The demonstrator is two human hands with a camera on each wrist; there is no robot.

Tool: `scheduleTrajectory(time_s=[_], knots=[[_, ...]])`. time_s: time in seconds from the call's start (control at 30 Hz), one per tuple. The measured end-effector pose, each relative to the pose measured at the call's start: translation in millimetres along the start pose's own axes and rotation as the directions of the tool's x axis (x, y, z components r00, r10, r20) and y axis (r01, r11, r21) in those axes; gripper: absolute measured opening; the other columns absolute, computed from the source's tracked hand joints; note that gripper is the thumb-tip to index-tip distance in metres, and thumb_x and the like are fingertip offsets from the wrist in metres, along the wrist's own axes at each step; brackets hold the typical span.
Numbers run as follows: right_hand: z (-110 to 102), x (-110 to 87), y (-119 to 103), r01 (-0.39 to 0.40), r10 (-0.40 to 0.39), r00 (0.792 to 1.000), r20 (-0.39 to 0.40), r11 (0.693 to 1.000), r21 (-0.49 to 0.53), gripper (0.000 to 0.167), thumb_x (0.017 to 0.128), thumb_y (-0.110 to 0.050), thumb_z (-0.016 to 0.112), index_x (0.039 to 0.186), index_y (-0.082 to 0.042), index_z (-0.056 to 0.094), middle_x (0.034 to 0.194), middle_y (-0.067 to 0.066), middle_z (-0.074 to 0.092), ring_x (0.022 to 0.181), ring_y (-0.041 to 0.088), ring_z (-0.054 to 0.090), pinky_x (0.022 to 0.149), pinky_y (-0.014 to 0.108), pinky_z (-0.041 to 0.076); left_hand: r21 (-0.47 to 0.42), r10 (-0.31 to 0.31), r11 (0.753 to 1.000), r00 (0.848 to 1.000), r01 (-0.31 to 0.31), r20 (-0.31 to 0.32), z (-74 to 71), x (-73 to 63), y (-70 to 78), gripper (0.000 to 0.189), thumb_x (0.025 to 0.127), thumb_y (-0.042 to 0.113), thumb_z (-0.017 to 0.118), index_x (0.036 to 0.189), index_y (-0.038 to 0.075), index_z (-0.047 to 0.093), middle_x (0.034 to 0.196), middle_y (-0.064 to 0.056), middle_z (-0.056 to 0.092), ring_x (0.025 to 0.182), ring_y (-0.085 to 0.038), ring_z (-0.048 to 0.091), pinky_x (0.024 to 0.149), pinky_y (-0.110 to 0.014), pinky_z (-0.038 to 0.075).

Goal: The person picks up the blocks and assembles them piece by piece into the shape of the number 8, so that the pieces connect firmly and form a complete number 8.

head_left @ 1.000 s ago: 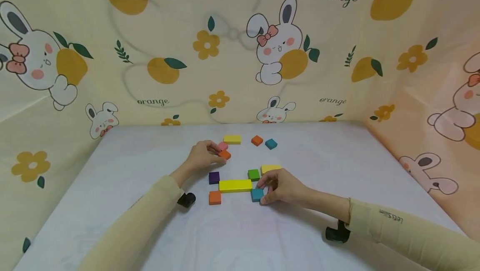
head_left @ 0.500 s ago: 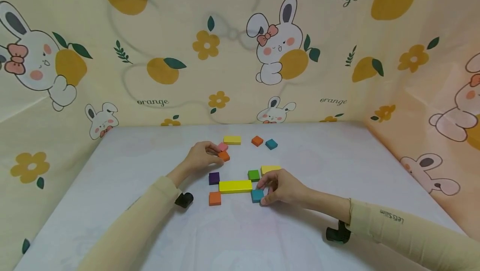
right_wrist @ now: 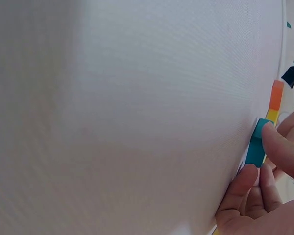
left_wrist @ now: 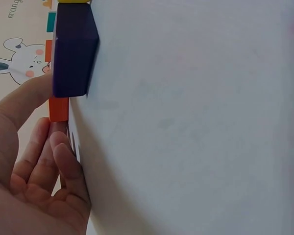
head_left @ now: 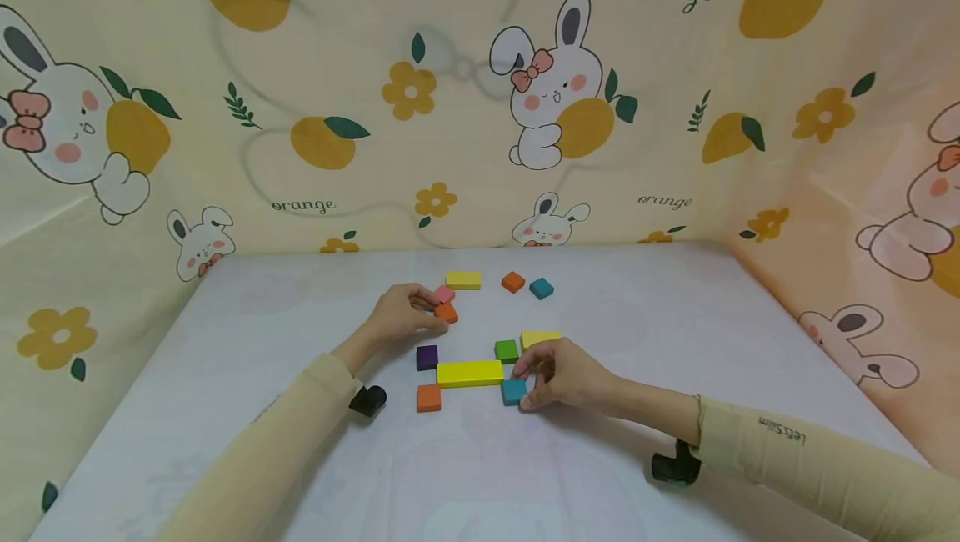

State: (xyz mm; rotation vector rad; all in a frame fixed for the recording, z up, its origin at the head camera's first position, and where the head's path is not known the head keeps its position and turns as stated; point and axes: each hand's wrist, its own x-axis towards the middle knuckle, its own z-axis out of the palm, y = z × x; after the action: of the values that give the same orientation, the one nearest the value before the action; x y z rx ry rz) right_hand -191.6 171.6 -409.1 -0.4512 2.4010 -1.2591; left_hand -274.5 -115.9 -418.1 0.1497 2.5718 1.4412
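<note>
Left hand has its thumb and fingers pinching a small orange block, and that block sits right at the fingertips, on the side toward the table's right edge. Pink block is just past it toward the far edge, tucked up by the fingers, though I can't tell if they actually touch it. Right hand has thumb and fingers closed on a blue block, which is off its fingertips on the side toward the left edge. That one's at the right end of a long yellow block, with a green block at the same end but nearer the far edge. A pale yellow block pokes out just beyond the right hand, partly covered by it. At the long one's left end you've got a purple block toward the far edge and a second orange block toward the near one. Closest to the far edge: a small yellow block, another orange one and another blue one.
</note>
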Motion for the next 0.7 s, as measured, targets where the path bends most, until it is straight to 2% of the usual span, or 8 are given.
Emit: scheduleTrajectory(time_s=[0.47,0.7], knots=[[1.2,-0.6,0.0,0.008,-0.008,1.0,0.003,1.0,0.0,0.031,0.073,-0.011,0.088,0.1,-0.009,0.071,0.091,0.009,0.063,0.066,0.02,0.054,0.056,0.022,0.042,0.009,-0.03,1.0,1.0,0.03,-0.006,-0.5,2.8,-3.6,0.044,0.075,0.019,0.089,0.111,0.008,0.066,0.105,-0.004,0.065,0.098,-0.024,0.058,0.091,-0.037,0.048],[0.4,-1.9,0.4,0.01,-0.01,1.0,-0.005,1.0,-0.005,0.031,0.073,-0.011,0.088,0.1,-0.009,0.071,0.091,0.009,0.063,0.066,0.02,0.054,0.056,0.022,0.042,0.003,0.0,1.0,1.0,0.0,0.016,-4.8,2.3,-4.9,0.042,0.075,0.02,0.088,0.11,0.008,0.066,0.103,-0.003,0.066,0.096,-0.024,0.059,0.086,-0.035,0.05]])
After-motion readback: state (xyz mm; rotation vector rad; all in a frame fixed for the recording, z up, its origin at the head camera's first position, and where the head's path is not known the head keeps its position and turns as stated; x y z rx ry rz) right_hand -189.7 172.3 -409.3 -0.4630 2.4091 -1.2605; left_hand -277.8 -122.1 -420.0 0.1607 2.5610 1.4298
